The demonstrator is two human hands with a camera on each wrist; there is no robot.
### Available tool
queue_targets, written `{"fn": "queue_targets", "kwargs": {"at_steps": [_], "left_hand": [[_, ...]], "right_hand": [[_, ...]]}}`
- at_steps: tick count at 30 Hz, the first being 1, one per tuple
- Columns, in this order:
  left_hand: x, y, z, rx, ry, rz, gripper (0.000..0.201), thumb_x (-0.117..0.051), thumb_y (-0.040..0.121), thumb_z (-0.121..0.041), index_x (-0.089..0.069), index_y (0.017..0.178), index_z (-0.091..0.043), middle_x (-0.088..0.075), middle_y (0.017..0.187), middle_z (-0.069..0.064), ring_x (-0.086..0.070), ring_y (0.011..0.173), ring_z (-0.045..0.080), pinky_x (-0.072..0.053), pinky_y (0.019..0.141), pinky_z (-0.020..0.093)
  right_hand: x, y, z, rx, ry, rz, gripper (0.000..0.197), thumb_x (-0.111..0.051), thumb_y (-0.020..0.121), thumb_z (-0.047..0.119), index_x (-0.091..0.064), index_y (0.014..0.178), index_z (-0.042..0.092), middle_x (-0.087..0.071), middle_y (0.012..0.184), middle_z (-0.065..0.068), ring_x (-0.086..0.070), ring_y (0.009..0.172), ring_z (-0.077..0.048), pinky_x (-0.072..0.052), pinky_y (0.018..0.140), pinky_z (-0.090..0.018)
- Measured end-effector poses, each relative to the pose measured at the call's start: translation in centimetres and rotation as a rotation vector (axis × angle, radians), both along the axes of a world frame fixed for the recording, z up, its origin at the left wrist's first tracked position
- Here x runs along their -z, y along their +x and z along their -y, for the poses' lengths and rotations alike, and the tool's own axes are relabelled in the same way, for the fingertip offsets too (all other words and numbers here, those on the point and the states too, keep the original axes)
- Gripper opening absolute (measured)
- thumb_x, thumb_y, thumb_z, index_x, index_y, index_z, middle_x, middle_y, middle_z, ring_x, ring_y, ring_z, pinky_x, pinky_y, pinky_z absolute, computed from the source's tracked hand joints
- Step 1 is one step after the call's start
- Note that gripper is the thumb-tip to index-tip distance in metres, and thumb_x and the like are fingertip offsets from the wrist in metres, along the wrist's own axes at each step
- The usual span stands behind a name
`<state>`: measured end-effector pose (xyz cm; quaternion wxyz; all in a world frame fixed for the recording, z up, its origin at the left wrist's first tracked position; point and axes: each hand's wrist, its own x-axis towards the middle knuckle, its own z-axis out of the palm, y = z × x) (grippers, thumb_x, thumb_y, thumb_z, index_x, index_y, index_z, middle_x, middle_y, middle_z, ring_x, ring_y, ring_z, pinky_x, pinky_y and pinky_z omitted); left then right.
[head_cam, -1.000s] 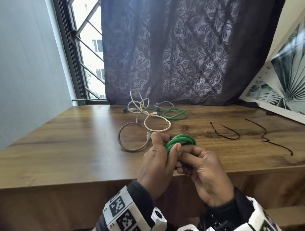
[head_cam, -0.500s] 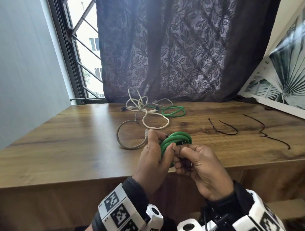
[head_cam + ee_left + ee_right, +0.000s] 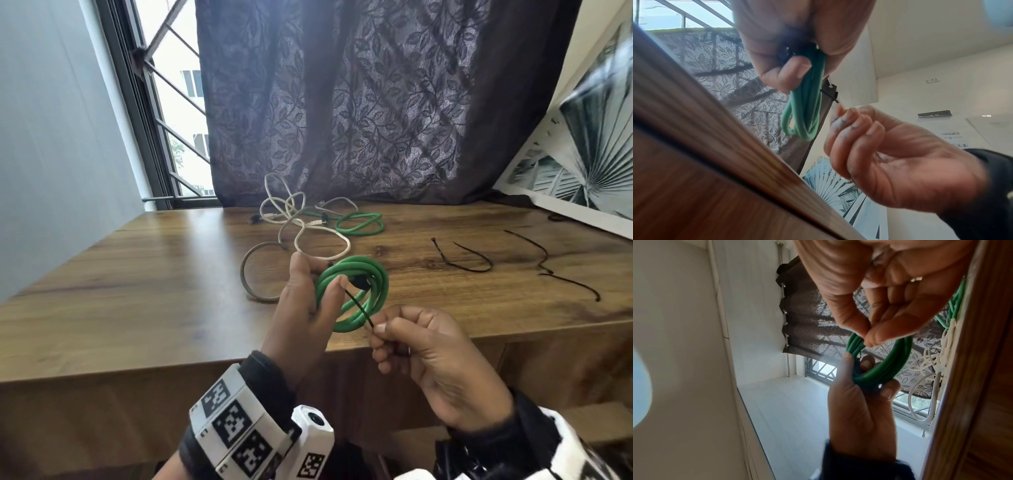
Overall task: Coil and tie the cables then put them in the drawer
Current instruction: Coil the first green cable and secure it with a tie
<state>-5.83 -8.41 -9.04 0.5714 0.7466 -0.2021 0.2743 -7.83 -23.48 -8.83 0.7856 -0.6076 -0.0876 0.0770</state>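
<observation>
Since a moment ago my hands have drawn apart: my right hand (image 3: 442, 363) has pulled back toward me, dragging the black zip tie (image 3: 359, 306) taut. Its fingers (image 3: 846, 118) pinch the tie's tail. My left hand (image 3: 305, 318) grips the green cable coil (image 3: 363, 291), thumb and fingers clamped around the strands, holding it above the desk's (image 3: 154, 291) near edge. Loose white cables (image 3: 301, 222) and another green cable (image 3: 363, 222) lie near the far edge, with spare black ties (image 3: 466, 260) toward the right.
</observation>
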Motion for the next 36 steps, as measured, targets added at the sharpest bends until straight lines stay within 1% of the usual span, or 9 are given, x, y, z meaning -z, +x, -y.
{"fn": "queue_targets", "kwargs": {"at_steps": [3,5,7,12,15,18,21,27,36], "left_hand": [[-0.3,-0.2,-0.3,0.023,-0.055,-0.042,0.016,-0.050,0.092,-0.007,-0.040,0.086,-0.019,-0.044,0.060,-0.007,-0.038,0.039,0.000,-0.031,0.038,0.008],[-0.4,-0.2,-0.4,0.038,-0.102,-0.075,0.014,-0.050,0.092,-0.009,-0.042,0.085,-0.017,-0.045,0.060,0.001,-0.036,0.040,0.006,-0.031,0.034,0.015],[-0.4,-0.4,-0.4,0.068,-0.132,-0.098,0.013,-0.053,0.091,-0.015,-0.043,0.084,-0.014,-0.044,0.060,0.006,-0.035,0.040,0.009,-0.030,0.033,0.016],[-0.4,-0.7,0.2,0.123,-0.127,-0.110,0.018,-0.053,0.079,-0.027,-0.045,0.084,-0.012,-0.048,0.061,0.003,-0.040,0.044,0.004,-0.032,0.039,0.012],[-0.2,-0.6,0.3,0.107,-0.071,-0.057,0.027,-0.057,0.077,-0.038,-0.048,0.085,-0.014,-0.056,0.073,0.013,-0.050,0.057,0.009,-0.040,0.052,0.020],[0.1,-0.5,0.3,0.062,0.028,0.013,0.024,-0.051,0.077,-0.041,-0.048,0.084,-0.019,-0.058,0.077,0.003,-0.052,0.067,0.010,-0.043,0.062,0.028],[0.2,-0.5,0.5,0.013,0.098,0.060,0.017,-0.049,0.077,-0.039,-0.047,0.083,-0.023,-0.053,0.070,-0.015,-0.049,0.063,0.000,-0.038,0.060,0.016],[0.4,-0.2,0.5,0.004,0.052,0.089,0.020,-0.051,0.077,-0.036,-0.050,0.089,-0.021,-0.058,0.078,-0.017,-0.053,0.068,0.000,-0.043,0.065,0.022],[0.1,-0.5,0.8,-0.020,0.017,0.140,0.015,-0.053,0.076,-0.035,-0.051,0.089,-0.029,-0.062,0.086,-0.019,-0.060,0.076,-0.001,-0.045,0.070,0.015]], "right_hand": [[-0.2,-0.8,0.2,0.016,0.065,0.146,0.006,-0.066,0.071,-0.001,-0.066,0.074,0.005,-0.063,0.054,-0.009,-0.057,0.046,-0.012,-0.048,0.043,-0.020],[-0.4,-1.1,0.3,-0.012,0.100,0.260,0.028,-0.082,0.055,0.027,-0.072,0.074,0.010,-0.068,0.061,-0.010,-0.064,0.054,-0.014,-0.052,0.049,-0.021],[-0.6,-1.3,0.4,-0.048,0.109,0.346,0.047,-0.087,0.044,0.039,-0.074,0.080,0.011,-0.072,0.071,-0.011,-0.069,0.064,-0.016,-0.054,0.057,-0.021],[-1.4,-1.0,-0.3,0.020,0.119,0.453,0.044,-0.084,0.045,0.044,-0.073,0.072,0.011,-0.072,0.068,-0.004,-0.066,0.060,-0.010,-0.052,0.053,-0.019],[-1.7,-0.9,-0.6,0.052,0.088,0.451,0.043,-0.082,0.046,0.051,-0.071,0.070,0.016,-0.072,0.071,-0.003,-0.063,0.059,-0.006,-0.049,0.047,-0.018],[-1.9,-0.7,-0.5,0.086,0.048,0.398,0.030,-0.082,0.050,0.037,-0.072,0.069,0.016,-0.070,0.064,-0.009,-0.058,0.047,-0.007,-0.047,0.043,-0.017],[-2.4,-0.3,-0.5,0.104,0.044,0.339,0.008,-0.070,0.056,0.013,-0.072,0.064,0.010,-0.068,0.057,-0.011,-0.059,0.045,-0.008,-0.049,0.043,-0.017],[-3.6,0.0,-0.4,0.083,0.000,0.323,0.015,-0.065,0.056,0.005,-0.067,0.071,0.004,-0.070,0.058,-0.011,-0.064,0.049,-0.012,-0.053,0.048,-0.018],[-3.7,0.4,-0.4,0.139,-0.071,0.308,0.011,-0.066,0.069,-0.008,-0.067,0.068,0.003,-0.064,0.049,-0.007,-0.058,0.045,-0.010,-0.052,0.045,-0.018]]}}
